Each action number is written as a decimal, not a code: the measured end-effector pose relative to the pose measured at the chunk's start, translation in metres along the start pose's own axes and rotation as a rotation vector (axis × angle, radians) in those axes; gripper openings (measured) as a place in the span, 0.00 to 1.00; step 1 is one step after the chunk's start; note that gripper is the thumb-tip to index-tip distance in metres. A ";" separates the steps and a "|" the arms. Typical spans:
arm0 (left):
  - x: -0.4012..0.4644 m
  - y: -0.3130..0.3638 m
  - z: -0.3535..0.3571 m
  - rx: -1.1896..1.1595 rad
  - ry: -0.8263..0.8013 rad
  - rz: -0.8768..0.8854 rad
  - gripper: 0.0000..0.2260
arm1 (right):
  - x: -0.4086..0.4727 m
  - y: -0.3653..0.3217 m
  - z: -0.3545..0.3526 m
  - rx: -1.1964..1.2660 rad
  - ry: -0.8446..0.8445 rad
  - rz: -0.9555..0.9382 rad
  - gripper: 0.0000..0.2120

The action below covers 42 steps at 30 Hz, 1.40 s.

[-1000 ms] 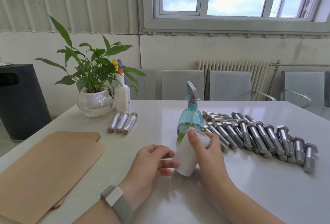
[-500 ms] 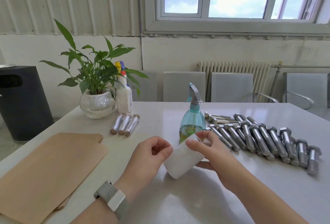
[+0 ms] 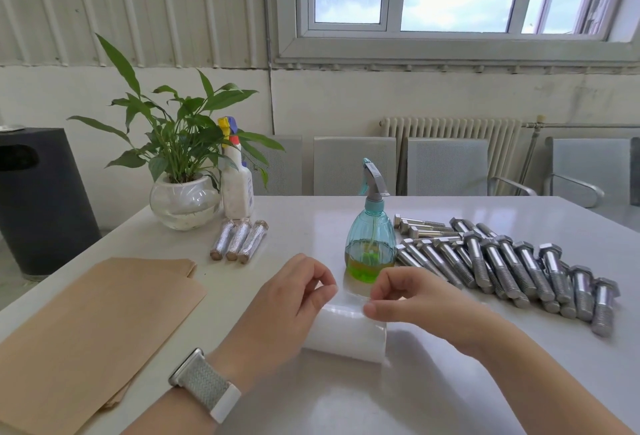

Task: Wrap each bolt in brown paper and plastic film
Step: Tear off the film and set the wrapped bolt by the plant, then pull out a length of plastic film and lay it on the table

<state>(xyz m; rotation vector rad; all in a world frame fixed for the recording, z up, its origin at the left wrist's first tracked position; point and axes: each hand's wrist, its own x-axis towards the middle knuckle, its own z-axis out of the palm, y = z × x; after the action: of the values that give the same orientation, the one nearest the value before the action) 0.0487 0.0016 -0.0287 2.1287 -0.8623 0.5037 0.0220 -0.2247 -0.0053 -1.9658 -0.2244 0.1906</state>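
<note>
The roll of plastic film [image 3: 346, 336] lay on its side on the white table [image 3: 485, 382], just in front of the teal spray bottle [image 3: 370, 240]. Both hands hovered over the roll: the left hand [image 3: 287, 299] and the right hand [image 3: 412, 296] each had thumb and forefinger pinched together at the roll's upper edge, apparently on the film's loose end, though the clear film itself was too faint to make out. To the right of the spray bottle lay the bare bolts [image 3: 519, 261] in a loose row. To its left, three wrapped bolts [image 3: 239, 240] lay side by side, and nearer the person, the brown paper sheets [image 3: 86, 330] lay stacked.
</note>
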 end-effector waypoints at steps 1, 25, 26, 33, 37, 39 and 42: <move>0.001 -0.001 -0.001 -0.014 0.015 -0.002 0.03 | 0.000 0.000 -0.001 -0.028 0.024 -0.026 0.07; 0.028 0.017 -0.001 0.271 -0.052 0.131 0.18 | 0.005 0.003 0.007 -0.297 0.215 -0.266 0.08; 0.031 0.018 -0.001 0.275 -0.083 0.142 0.22 | 0.005 0.003 0.007 -0.291 0.208 -0.266 0.08; 0.050 0.014 0.002 0.136 -0.327 0.008 0.21 | 0.007 0.007 0.004 -0.229 0.166 -0.233 0.11; 0.065 0.010 0.002 0.140 -0.499 -0.014 0.16 | 0.011 0.009 0.005 -0.053 0.127 -0.164 0.08; 0.067 0.011 0.005 0.187 -0.495 0.027 0.15 | 0.012 0.009 0.002 0.108 0.114 -0.046 0.13; 0.062 0.010 0.012 0.243 -0.354 0.031 0.13 | 0.008 0.011 -0.002 0.147 -0.044 0.070 0.27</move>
<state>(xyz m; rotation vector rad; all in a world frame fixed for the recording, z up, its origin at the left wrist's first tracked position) 0.0853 -0.0384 0.0058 2.4767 -1.0754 0.2591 0.0309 -0.2290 -0.0143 -1.8258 -0.1657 0.2886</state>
